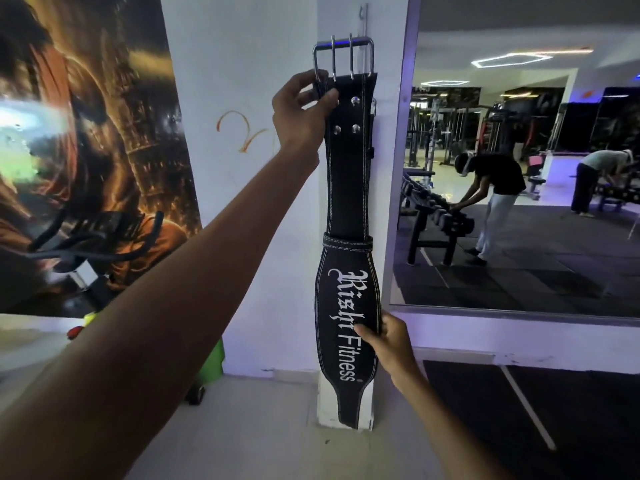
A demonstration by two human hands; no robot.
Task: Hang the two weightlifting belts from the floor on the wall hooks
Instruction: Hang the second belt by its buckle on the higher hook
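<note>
Head view: the black belt (348, 188) hangs down the white pillar (242, 81), its buckle (343, 58) up at the hook (362, 27). The left hand (303, 109) pinches the belt's top left corner; the right hand (388, 336) pinches its lower right edge. Seat the buckle frame fully over the hook before either hand lets go, judging from here.

Behind the belt (348, 188) we cannot see the wall hook's (363, 20) lower part, nor whether the buckle (343, 57) rests on it. Something dark sits behind the belt's right edge, unidentifiable. Our left hand (301, 109) covers the belt's upper-left corner.
</note>
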